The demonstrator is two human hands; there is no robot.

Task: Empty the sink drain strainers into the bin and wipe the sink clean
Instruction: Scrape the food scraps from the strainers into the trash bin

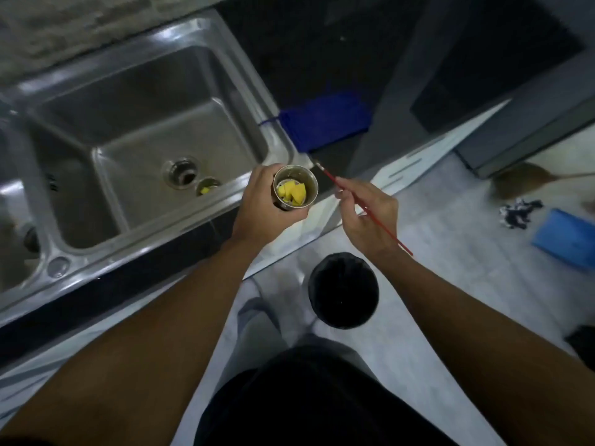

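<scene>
The left hand (262, 204) wraps around a round steel strainer cup (295, 187) holding yellow food scraps (292, 192), upright at the counter's front edge. The right hand (365, 217) pinches a thin red stick (370, 214) whose tip sits just beside the cup's rim. The black-lined round bin (343, 289) stands on the floor below. Best to carry the cup directly over the bin before tipping, then loosen stuck bits with the stick. A second strainer (206, 186), apparently also holding scraps, rests in the steel sink basin (135, 101) beside the open drain (182, 173).

Left basin (13, 226) cut off; broom (528, 180) perhaps blurred.
</scene>
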